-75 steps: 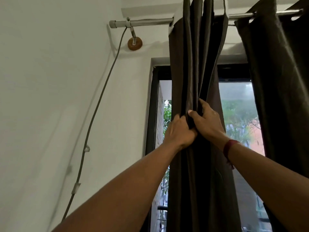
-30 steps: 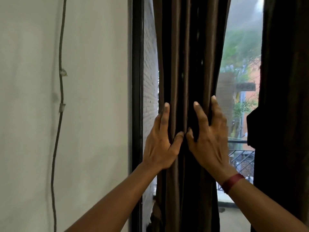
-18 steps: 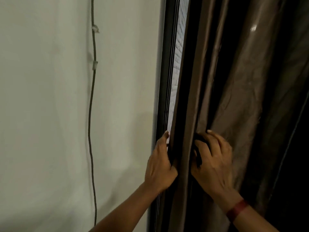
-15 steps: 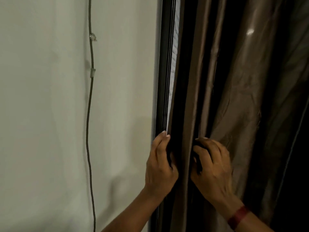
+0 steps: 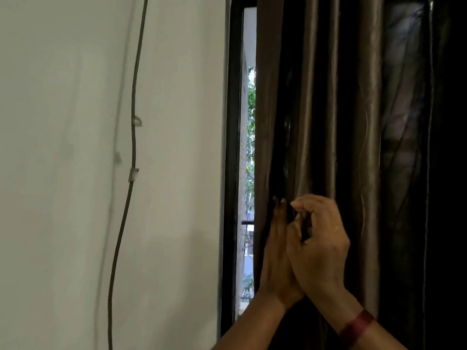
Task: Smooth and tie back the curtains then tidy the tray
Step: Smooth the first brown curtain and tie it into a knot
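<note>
**Pleats being gathered ahead of the tie-back**

A pale wall (image 5: 63, 173) is being shown to the left of the dark window frame (image 5: 231, 173), and a cable (image 5: 132, 147) is being held against it by a small clip (image 5: 133, 174). Just right of the window frame, the brown curtain (image 5: 316, 109) is being kept in upright pleats. A thin strip of daylight and foliage is being left between frame and cloth.

Low on the curtain, close to the window frame, the folds are being worked by both grips. The left grip (image 5: 276, 261) is being laid flat along the curtain's leading edge with its fingers straight and pointing upward, though part of it is being hidden behind the other. The right grip (image 5: 321, 248), marked by a red wristband (image 5: 356, 327), is being curled around a pleat, which is being pinched between thumb and forefinger.

The smoothing and gathering step is judged to be the one in hand, and the tying is not yet being attempted. No tie-back, cord or hook is being shown, and the tray is not being shown either.

For the next move, the pleats would need to be bunched toward the window frame and held by one grip while a tie is being fetched by the other. An even pull is being called for, since slippery cloth is likely to be lost from a light pinch.
</note>
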